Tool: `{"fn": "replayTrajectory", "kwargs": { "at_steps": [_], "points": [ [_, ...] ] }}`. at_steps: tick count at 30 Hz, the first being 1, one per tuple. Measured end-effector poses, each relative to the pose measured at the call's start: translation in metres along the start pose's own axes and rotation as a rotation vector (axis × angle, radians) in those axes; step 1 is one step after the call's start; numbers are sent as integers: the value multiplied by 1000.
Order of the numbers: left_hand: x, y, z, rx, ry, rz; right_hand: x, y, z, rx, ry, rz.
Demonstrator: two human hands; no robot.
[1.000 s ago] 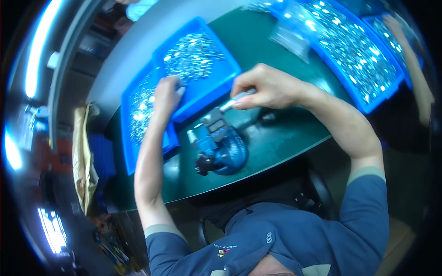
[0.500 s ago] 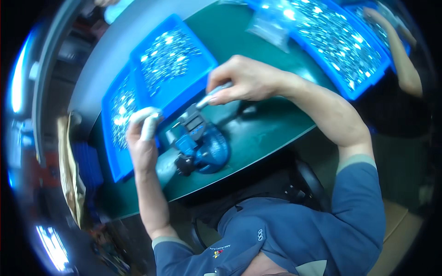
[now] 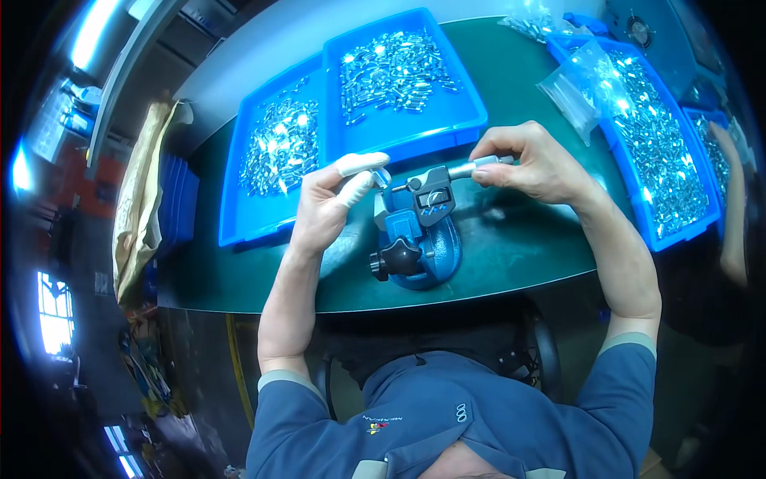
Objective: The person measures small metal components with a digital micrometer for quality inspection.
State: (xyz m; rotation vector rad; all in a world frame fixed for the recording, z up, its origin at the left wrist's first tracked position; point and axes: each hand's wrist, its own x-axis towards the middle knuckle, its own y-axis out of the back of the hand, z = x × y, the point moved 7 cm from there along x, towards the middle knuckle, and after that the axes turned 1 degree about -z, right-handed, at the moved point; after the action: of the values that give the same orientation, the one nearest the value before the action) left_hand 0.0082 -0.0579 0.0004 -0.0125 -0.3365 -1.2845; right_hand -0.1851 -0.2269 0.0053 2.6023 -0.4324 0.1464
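A digital micrometer (image 3: 435, 197) sits clamped in a blue stand (image 3: 441, 259) with a black knob (image 3: 399, 258). My left hand (image 3: 321, 215), with white covers on thumb and forefinger, pinches a small shiny metal part (image 3: 383, 177) beside the micrometer's jaws. Whether the part touches the jaws I cannot tell. My right hand (image 3: 546, 168) has its thumb and fingers closed around the silver thimble (image 3: 467, 168) at the micrometer's right end.
Two blue trays (image 3: 471, 132) (image 3: 227, 235) of small metal parts lie behind my hands. Farther right stand another full blue tray (image 3: 662, 239) and a clear plastic bag (image 3: 574, 100). Another person's arm (image 3: 734, 215) reaches in at the right. Brown paper (image 3: 140, 207) hangs at the left.
The view has swung, so the table things appear farther right and more upright. My left hand has come closer to the micrometer's jaws. My right hand stays at the thimble.
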Motion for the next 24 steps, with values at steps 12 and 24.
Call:
{"fn": "replayTrajectory", "kwargs": {
  "at_steps": [12,24],
  "points": [
    [3,-4,1,85,22,-53,1,-3,-2,15,-25,10],
    [4,-6,1,106,-5,-100,0,-4,-2,45,-56,8]
  ]
}}
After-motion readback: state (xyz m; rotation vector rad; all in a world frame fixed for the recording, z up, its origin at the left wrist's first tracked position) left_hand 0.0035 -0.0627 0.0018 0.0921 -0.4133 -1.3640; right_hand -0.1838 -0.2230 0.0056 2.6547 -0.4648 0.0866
